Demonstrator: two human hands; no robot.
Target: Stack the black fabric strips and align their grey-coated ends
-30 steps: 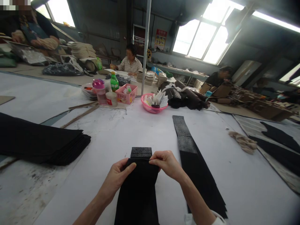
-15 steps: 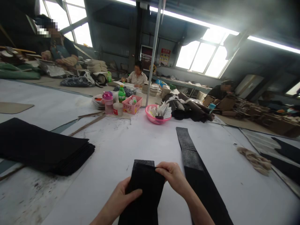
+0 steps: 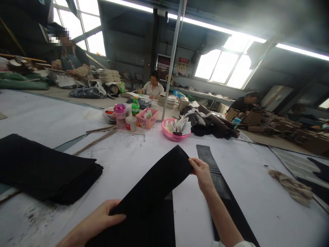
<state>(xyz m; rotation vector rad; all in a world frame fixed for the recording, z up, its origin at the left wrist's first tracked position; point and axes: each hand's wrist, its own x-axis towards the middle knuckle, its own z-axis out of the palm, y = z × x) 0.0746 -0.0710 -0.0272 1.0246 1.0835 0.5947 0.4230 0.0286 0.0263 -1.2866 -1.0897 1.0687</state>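
Observation:
A long black felt strip (image 3: 154, 192) is lifted off the white table (image 3: 128, 164) and slants from lower left to upper right. My right hand (image 3: 202, 173) pinches its upper end. My left hand (image 3: 99, 219) grips its lower left edge, thumb on top. Beneath it more black strips (image 3: 169, 219) lie flat. A row of overlapped black strips (image 3: 218, 181) runs along the table just right of my right arm.
A thick stack of black sheets (image 3: 43, 171) lies at the left. Farther back stand a pink bowl (image 3: 175, 132), a pink basket (image 3: 146, 119), a green bottle (image 3: 135, 107) and a pole (image 3: 171, 65). Beige cloth (image 3: 290, 187) lies at the right. Other people sit at the far tables.
The top strip has been peeled off the pile and lifted: my right hand rose up and right with its end, my left hand dropped toward the lower left. The camera tilted up.

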